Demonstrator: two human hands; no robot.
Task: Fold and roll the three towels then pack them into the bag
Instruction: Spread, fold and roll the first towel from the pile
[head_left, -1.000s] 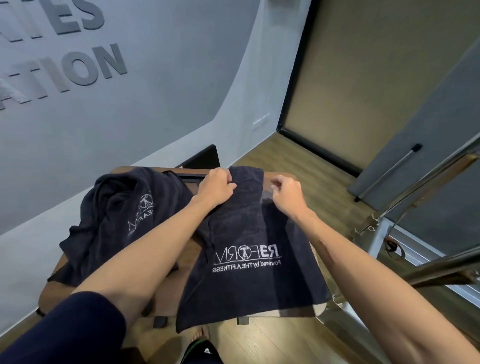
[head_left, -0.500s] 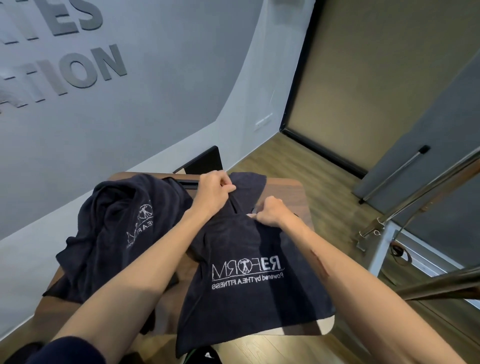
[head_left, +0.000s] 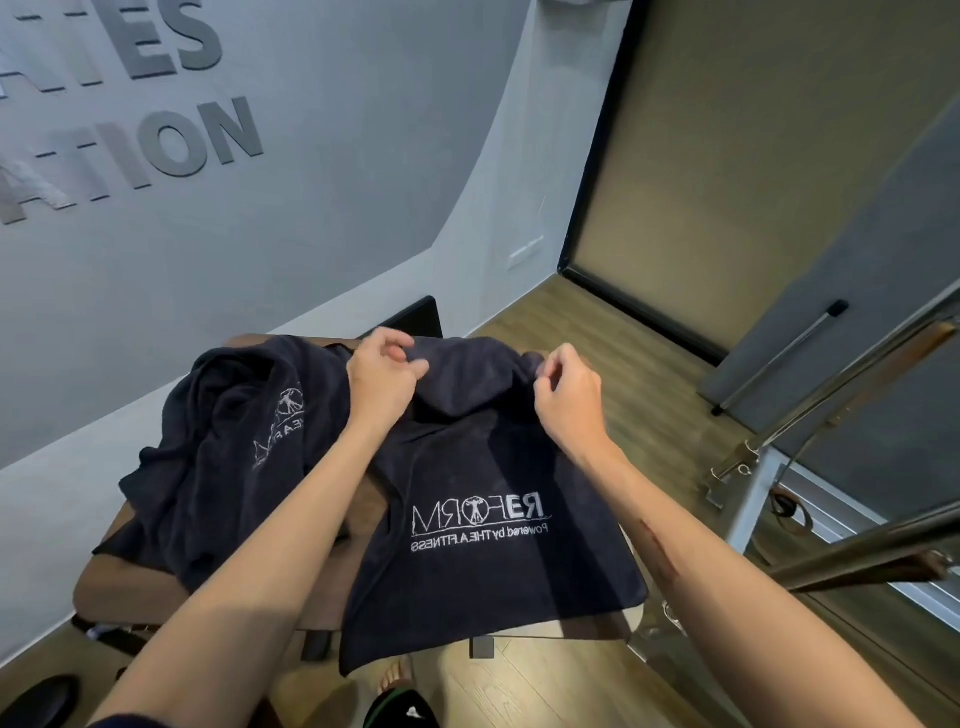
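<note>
The person stood at a small brown worktop (head_left: 130, 577) set against the grey wall, with a dark towel (head_left: 498, 561) spread over its right half, logo showing, the near edge hanging off the near side. The left hand (head_left: 382, 379) gripped the towel's far edge near the middle, fingers curled round a raised bunch of cloth. The right hand (head_left: 569, 400) pinched the far right corner, lifting it slightly off the surface. Between the two hands the cloth sagged in a soft fold.

To the left lay a crumpled heap of towel (head_left: 223, 457), unfolded, draped over the worktop's left side; whether it was one towel or two could not be told. No bag was clearly in view.

The step in hand looked like the first fold of the first towel, so the task was barely begun. The next move would call for drawing the far edge toward the near side, keeping both corners level so the edges met squarely, then smoothing the cloth flat before rolling.
</note>
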